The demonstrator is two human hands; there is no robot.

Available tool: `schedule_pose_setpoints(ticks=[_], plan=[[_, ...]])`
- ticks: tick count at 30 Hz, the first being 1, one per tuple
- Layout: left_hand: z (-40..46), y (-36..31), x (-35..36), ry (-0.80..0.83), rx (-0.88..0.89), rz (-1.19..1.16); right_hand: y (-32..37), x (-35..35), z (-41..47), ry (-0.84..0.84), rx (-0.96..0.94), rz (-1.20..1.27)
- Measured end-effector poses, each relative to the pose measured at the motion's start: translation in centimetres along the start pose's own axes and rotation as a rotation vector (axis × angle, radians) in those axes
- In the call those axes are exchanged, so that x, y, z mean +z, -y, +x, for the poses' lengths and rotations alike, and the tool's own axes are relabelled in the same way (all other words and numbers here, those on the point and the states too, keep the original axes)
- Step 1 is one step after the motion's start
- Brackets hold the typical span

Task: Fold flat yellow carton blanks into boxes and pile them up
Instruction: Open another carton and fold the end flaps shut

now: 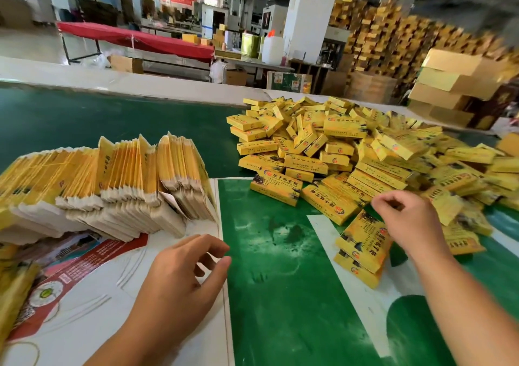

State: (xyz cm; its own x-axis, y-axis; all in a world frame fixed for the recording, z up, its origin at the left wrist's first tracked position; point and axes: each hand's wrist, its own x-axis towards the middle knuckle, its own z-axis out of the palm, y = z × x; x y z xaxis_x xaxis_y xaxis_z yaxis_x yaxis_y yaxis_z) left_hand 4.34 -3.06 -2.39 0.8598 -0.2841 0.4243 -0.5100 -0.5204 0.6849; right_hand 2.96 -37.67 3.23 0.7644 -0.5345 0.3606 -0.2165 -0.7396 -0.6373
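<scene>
Carton blanks (112,174) stand on edge in a long row on the bench (275,281), left of the heap of folded boxes (351,152). The left hand (179,278) hovers just before the row, its grip loosely curled and empty. The right hand (407,219) hangs over the heap's near edge, fingers half bent, holding nothing I can see. Best to pinch a single blank from the row's near end, so its neighbours stay standing.
</scene>
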Motion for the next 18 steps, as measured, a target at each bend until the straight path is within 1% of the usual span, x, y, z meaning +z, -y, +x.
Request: schedule_pose_setpoints(ticks=[2,5,8,11,12,14,18], plan=[[0.1,0.2,0.0,-0.031,-0.032,0.003,3.6,1.8,-1.1,0.085,-0.159,0.006],[0.2,0.4,0.0,-0.091,-0.087,-0.006,8.1,6.8,-3.2,0.301,-0.349,0.002],[0.2,0.5,-0.1,-0.132,-0.147,-0.020,11.3,12.0,-4.4,0.523,-0.402,-0.057],[0.2,0.4,-0.2,-0.159,-0.136,-0.035,13.3,15.6,-5.1,0.625,-0.424,-0.091],[0.2,0.3,-0.3,-0.169,-0.122,-0.037,13.7,16.3,-5.2,0.626,-0.423,-0.089],[0.3,0.2,-0.4,-0.189,-0.100,-0.037,14.0,17.2,-5.4,0.567,-0.452,-0.073],[0.4,0.2,-0.5,-0.222,-0.084,-0.035,13.5,17.5,-5.6,0.294,-0.618,0.015]])
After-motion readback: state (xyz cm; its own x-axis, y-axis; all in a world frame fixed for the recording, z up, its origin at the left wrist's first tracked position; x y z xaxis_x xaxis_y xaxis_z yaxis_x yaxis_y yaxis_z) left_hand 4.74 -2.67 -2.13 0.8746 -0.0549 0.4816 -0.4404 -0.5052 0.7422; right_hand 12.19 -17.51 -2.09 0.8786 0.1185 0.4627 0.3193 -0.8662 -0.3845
